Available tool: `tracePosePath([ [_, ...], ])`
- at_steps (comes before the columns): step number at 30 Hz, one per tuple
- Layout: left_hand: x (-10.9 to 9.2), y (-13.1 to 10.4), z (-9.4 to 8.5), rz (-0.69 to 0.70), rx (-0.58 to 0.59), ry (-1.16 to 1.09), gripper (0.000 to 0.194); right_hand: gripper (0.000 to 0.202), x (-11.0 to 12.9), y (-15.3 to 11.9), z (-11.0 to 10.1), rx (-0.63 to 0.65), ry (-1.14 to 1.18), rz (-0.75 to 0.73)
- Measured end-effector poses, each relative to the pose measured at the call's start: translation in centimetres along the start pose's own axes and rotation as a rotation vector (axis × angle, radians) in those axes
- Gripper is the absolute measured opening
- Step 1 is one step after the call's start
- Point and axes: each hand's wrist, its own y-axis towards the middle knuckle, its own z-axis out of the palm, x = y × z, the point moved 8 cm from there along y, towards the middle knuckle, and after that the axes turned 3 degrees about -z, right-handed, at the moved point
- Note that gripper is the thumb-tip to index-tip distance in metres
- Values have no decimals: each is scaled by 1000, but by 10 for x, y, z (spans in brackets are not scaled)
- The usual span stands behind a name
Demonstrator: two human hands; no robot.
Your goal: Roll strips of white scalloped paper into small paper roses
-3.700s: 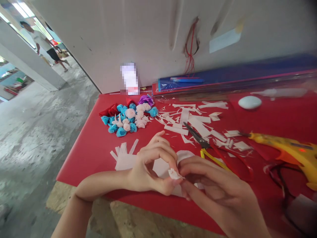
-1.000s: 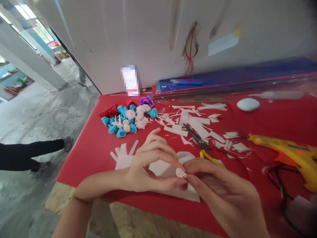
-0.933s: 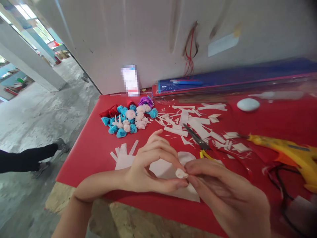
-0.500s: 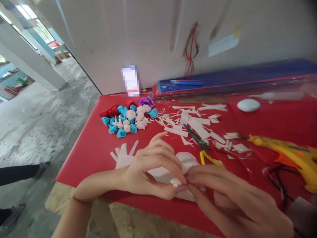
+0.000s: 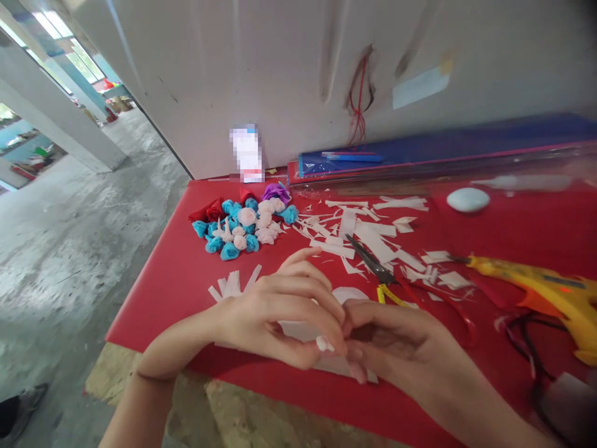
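Both hands have sunk closer to the red table [image 5: 168, 274] since half a second ago, and the right hand [image 5: 396, 339] has turned so its palm faces more upward, while the little white paper roll [image 5: 324, 343] shows less of itself than it did a second back, when it stood clear above the fingertips. The left hand [image 5: 280, 314] curls over from the left, its thumb and forefinger pinching the roll; the right hand's fingertips close on the same spot from the other side, so the two hands are pressed tip to tip around it, just above the white paper sheet [image 5: 298, 330] lying at the near edge. The step in hand looks like the winding and tightening of a small paper bud, of the same sort as the pile of blue, white, red and purple paper flowers [image 5: 242, 223] farther back on the left. Judging by that pile, the next move calls for a firm pinch at the base so the coil cannot spring open, with small turns of the fingertips. Scissors [image 5: 377, 270] lie among white paper scraps [image 5: 354, 227] just beyond the hands, and a yellow glue gun [image 5: 545, 289] rests to the right.
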Motion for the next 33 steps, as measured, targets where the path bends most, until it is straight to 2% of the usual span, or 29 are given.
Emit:
tracePosePath([
  [2,2,-1,0,-25,-28,-35,15,17,4,-2,-5,-61,-105,-79],
  [5,6,-2,-1,-72,-79,-82,25,9,22,-7,-9,-158,-350,-308],
  [9,4,-3,-1,-41,-137,-77,29,13,44,-18,-5,-210,-607,-588],
  [12,4,-3,-2,-41,-145,-92,29,14,50,-24,-5,-205,-806,-665],
  [15,6,-1,0,-69,-92,-162,26,15,48,-30,-1,-110,-986,-747],
  [20,6,2,-1,-85,-50,-255,16,17,41,-36,0,-12,-1057,-779],
  [33,9,1,-1,-121,-55,-260,17,21,46,-33,-1,-47,-1015,-763],
])
